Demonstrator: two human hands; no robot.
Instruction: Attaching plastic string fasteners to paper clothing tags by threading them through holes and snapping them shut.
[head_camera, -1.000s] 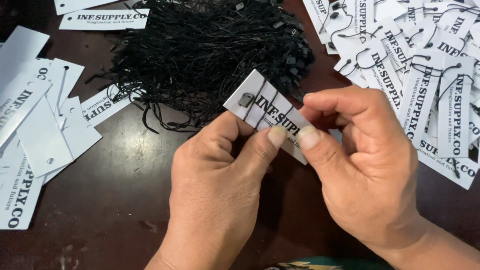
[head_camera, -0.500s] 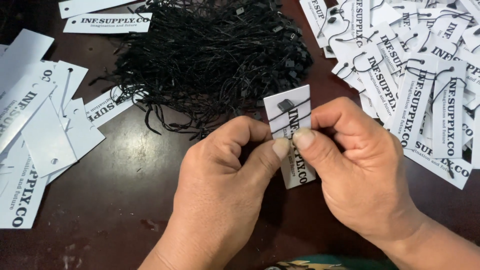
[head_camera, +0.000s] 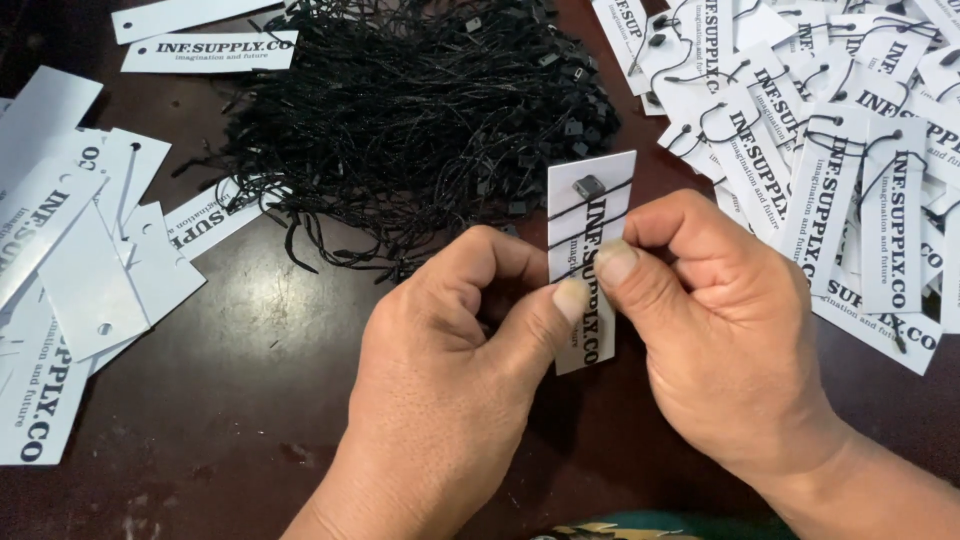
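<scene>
Both hands clamped on one white hang tag (head_camera: 590, 215). My left hand (head_camera: 450, 380) pinches its left edge with the thumb, my right hand (head_camera: 730, 330) pinches the right edge, thumb tips nearly touching across the card face. Tag sits between the two hands, off the bench (head_camera: 230, 400), equally near both.

Long axis: upright, slightly tilted, top end pointing away from me, bottom end dropping below my thumbs. A black string (head_camera: 585, 205) crosses the card just above my thumbs, and its small dark clasp (head_camera: 589, 185) sits at the punched hole near the top end, so the strung end is the far end, above both thumbs.

Just past the tag top, away from me and to the left: loose pile of black strings (head_camera: 400, 110) with clasps, lying straight on the bench, nearer my left hand.

Right of my right hand: heap of strung tags (head_camera: 830, 130), white, each with a black loop through it, overlapping.

Far left of my left hand: scatter of unstrung tags (head_camera: 70, 260), holes bare, some face down, some printed side up.

No containers in view; all three groups lie loose on the dark bench. At the near edge, between my wrists, a scrap of something teal and patterned; can't tell what.
</scene>
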